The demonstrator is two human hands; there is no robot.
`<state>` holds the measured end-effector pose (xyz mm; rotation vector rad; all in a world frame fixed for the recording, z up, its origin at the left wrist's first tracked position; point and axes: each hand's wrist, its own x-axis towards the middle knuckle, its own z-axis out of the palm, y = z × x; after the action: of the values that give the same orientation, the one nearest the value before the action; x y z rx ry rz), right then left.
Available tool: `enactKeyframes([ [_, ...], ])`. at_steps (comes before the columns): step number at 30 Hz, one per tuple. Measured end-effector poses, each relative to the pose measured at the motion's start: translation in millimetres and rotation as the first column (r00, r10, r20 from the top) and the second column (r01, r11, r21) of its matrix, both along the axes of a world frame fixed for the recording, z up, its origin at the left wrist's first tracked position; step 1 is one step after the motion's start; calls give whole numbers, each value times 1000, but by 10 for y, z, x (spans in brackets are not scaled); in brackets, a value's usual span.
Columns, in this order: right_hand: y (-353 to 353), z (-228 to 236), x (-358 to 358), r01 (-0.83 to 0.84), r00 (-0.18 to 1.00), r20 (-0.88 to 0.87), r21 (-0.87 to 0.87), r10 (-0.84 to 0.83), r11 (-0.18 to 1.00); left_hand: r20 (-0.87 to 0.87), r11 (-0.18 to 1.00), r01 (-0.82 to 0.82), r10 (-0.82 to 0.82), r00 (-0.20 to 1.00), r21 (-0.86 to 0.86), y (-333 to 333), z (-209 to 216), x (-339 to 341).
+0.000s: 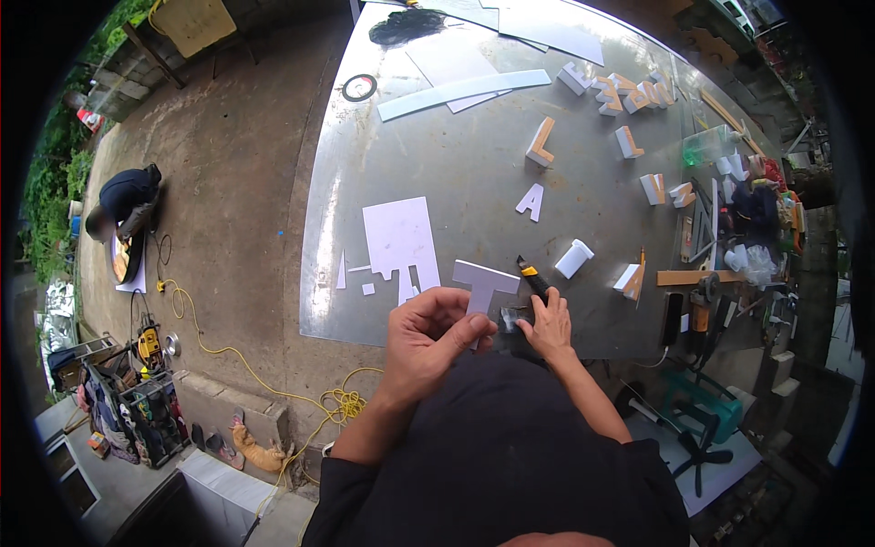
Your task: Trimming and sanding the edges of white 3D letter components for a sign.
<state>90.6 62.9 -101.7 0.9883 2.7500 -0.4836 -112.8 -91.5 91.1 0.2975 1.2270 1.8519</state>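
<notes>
My left hand (428, 333) is closed around the stem of a flat white T-shaped cutout (488, 278), pinching it between thumb and fingers and raised near the table's front edge. To its right, my right hand (550, 326) is low over the table, thumb and fingers spread. Its fingertips are at the lower end of a black and yellow utility knife (533, 278). The thumb reaches a small clear, greyish packet (512, 319), whose contents I cannot make out. Left of my left hand lies a white sheet (397, 239) with cut-out notches, beside small offcuts (368, 289).
Several white letter-shaped blocks, such as a nearby one (574, 260), stand on the metal table (456, 173). White strips (465, 94) and a tape roll (360, 87) lie farther back. Tools crowd the right edge. Across the floor, another person (132, 201) bends down; a cat (260, 448) lies near yellow cable (342, 404).
</notes>
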Motion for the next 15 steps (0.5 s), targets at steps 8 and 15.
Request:
enactKeyframes([
  [8, -202, -340, 121, 150, 972, -147, -211, -183, 966, 28, 982, 143, -147, 989, 120, -54, -133, -320],
  [15, -245, 283, -114, 351, 637, -121, -833, -762, 427, -143, 967, 244, -233, 962, 67, -100, -75, -424],
])
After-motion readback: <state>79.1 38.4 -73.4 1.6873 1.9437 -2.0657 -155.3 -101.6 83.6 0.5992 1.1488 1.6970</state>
